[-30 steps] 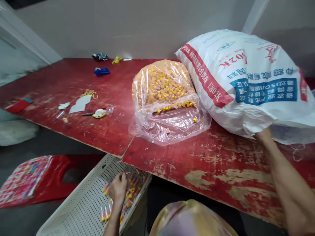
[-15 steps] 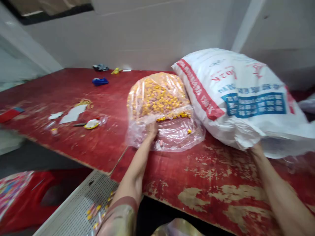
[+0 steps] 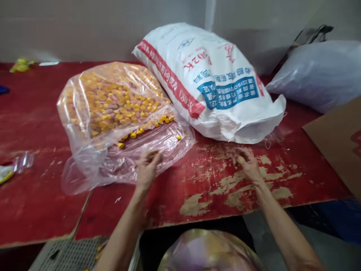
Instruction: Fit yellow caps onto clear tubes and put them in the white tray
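Observation:
A clear plastic bag (image 3: 146, 148) full of small yellow-and-pink pieces (image 3: 124, 109) lies on the red table, its loose mouth spread toward me. My left hand (image 3: 146, 169) is over the near edge of that mouth, fingers loosely curled and thumb apart. Something small and yellowish shows between thumb and fingers; whether it is held or lies behind them is unclear. Just in front of the white woven sack (image 3: 225, 86), my right hand (image 3: 248, 163) hovers by the worn tabletop, thumb and fingers apart, slightly blurred, with nothing visible in it. The sack leans beside the bag, its mouth folded toward me.
The red table (image 3: 118, 210) has peeled patches and a seam. At right are a cardboard piece (image 3: 335, 139) and a pale stuffed sack (image 3: 321, 75). A yellow scrap (image 3: 22, 65) lies at the back left. Below stands a perforated grey crate (image 3: 70, 254) with some yellow pieces.
My view has swung right. My right hand has come away from the white sack's mouth, and my left hand has drawn back from the plastic bag's folded edge toward me.

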The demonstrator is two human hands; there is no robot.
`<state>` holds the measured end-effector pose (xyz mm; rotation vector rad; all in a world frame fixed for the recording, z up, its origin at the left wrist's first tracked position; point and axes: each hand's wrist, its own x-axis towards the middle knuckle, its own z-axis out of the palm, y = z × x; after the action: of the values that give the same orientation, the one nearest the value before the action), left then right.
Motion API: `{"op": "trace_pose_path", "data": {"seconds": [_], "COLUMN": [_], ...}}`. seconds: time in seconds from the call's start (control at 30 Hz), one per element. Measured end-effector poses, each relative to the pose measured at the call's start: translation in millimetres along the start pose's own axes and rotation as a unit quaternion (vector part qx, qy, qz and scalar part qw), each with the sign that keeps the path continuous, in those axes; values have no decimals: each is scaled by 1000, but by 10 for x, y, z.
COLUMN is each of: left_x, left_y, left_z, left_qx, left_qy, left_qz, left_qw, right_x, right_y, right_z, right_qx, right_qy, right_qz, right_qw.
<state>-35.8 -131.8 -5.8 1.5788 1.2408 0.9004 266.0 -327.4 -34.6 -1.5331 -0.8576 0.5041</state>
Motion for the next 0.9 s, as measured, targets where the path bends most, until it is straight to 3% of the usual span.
{"op": "trace_pose_path", "data": {"seconds": [0.1, 0.2, 0.43, 0.63, 0.7, 0.77, 0.83, 0.9], "left_x": [-524, -802, -986, -1136, -1115, -1061, -1012, -998], "left_y": [244, 289, 193, 155, 152, 156, 166, 175], "left_z": [462, 717, 686, 675, 671, 692, 736, 778], "left_qx": [-161, -233, -134, -133, -148, -200, -264, -310], "left_qy": [-131, -195, -202, -179, -177, -153, -136, -151], "left_qz": [-22, -33, 53, 60, 8, -91, -180, -229], "left_qw": [978, 952, 969, 973, 973, 963, 938, 910], "right_x": [-248, -345, -384, -488, -568, -670, -778, -870], "right_y": [-211, -360, -437, -412, -406, -410, -422, -432], "right_z": [190, 355, 520, 655, 715, 791, 872, 938], "right_qx": [-83, -144, -191, -252, -237, -238, -248, -252], "right_qy": [-166, -266, -349, -349, -342, -339, -355, -379], "right_qz": [-63, -115, -225, -232, -228, -238, -261, -280], "right_qw": [981, 946, 890, 872, 880, 879, 863, 845]}}
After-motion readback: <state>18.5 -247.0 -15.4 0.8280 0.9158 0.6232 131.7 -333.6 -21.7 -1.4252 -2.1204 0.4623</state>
